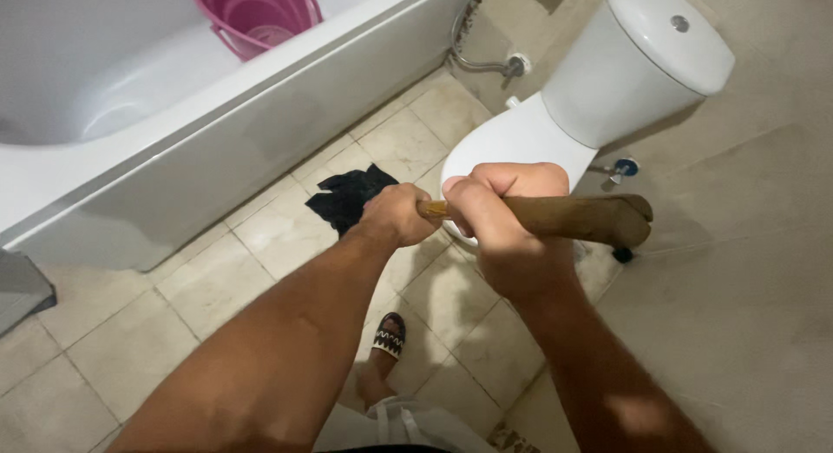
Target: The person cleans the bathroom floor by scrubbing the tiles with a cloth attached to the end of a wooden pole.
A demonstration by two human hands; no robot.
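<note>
- Foot in black-and-white patterned sandal (390, 336) on beige floor tiles (113, 349), below the arms.
- Right hand (499, 223) fisted tight around brown wooden handle (564, 217); thick worn end juts right, level with the toilet (607, 80).
- Left hand (397, 214) clenched on the same handle, just beside the right.
- Dark cloth (347, 197) crumpled on tiles beyond the left hand.
- Toilet lid shut, white.
- Pink bucket (256, 15) inside white bathtub (217, 132); contents cannot be seen.
</note>
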